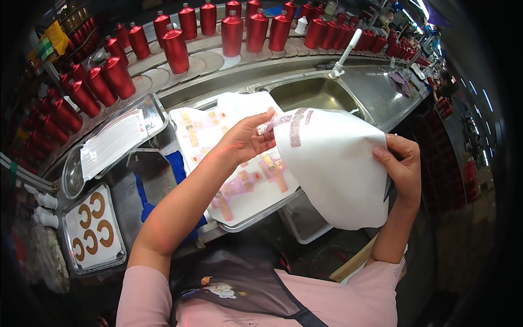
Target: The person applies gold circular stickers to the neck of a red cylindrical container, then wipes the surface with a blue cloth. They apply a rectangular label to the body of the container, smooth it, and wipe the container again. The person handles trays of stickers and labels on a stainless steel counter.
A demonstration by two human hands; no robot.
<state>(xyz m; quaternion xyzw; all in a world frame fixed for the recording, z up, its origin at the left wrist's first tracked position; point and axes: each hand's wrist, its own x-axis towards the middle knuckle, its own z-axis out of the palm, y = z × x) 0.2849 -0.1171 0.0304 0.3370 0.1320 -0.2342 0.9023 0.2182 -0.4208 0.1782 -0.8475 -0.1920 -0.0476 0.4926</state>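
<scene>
A large white decal sheet (340, 169) curves in the air between my hands, over the near right corner of a metal tray. My left hand (251, 136) pinches its upper left edge, beside a purple and gold printed decal. With the thumb on top, my right hand (400, 166) grips the right edge; the fingers behind are partly hidden. Below my left forearm, more printed sheets (190, 147) with pink and gold patterns lie on the tray. The held sheet covers part of them.
Red bottles (231, 34) stand along a curved conveyor (204, 62) at the back. Behind the tray is a sink (321, 98) with a white tap (346, 52). To the left are stacked white strips (114, 139), a blue cloth (177, 166) and a tray of gold C-shaped pieces (90, 226).
</scene>
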